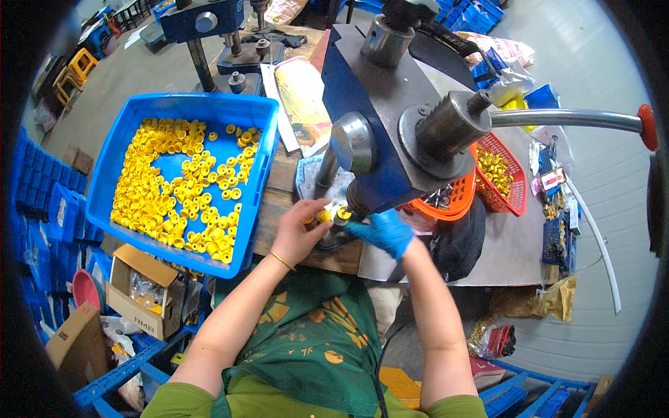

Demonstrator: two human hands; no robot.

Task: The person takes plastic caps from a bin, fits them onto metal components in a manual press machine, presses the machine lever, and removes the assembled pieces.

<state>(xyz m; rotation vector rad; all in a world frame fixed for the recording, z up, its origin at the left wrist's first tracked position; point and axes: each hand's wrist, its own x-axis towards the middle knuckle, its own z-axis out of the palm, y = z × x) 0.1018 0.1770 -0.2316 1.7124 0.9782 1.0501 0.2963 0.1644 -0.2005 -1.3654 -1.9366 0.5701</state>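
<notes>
My left hand point(302, 226), bare with a thin gold bangle, is curled at the base of a blue hand press, with yellow caps point(323, 217) between its fingers. Another yellow cap point(343, 213) sits by the metal fixture point(339, 221) under the press head. My right hand point(387, 233), in a blue glove, reaches in from the other side, fingers drawn together near that cap; what they hold, if anything, is hidden. To the left, a blue tray point(263, 115) carries many loose yellow caps point(150, 177). The press head point(390, 118) stands above both hands and covers part of the work spot.
The press lever point(571, 118) sticks out right, ending in a red knob. An orange basket point(456, 209) of metal parts and a red basket point(514, 188) of brass-coloured pieces stand right of the press. A second press point(202, 24) is at the back. An open carton point(146, 285) lies below the tray.
</notes>
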